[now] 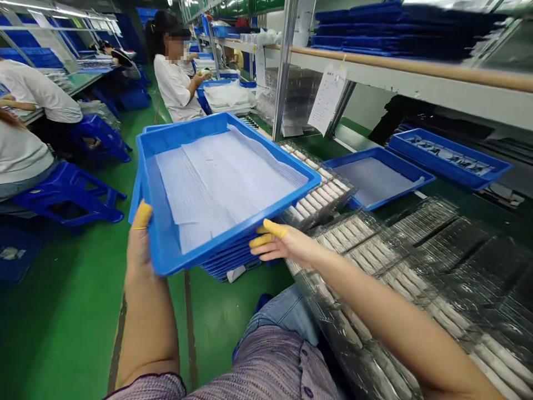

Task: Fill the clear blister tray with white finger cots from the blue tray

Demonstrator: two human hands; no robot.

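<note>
A blue tray (166,261) lined with white foam sheets (225,172) is tilted in front of me, above a stack of blue trays (233,255). My left hand (141,241) grips its near left corner, with a yellow cover on the thumb. My right hand (277,241) is at the tray's near right edge, its yellow-covered thumb and finger beside the rim; the fingers are apart, and whether they bear on the tray cannot be made out.
Clear plastic trays of white items (375,250) cover the bench at right. Behind them lie a blue tray with a white sheet (375,178) and another blue tray (449,158). A metal post (285,72) stands ahead. People sit at left; blue stools (75,194) stand there.
</note>
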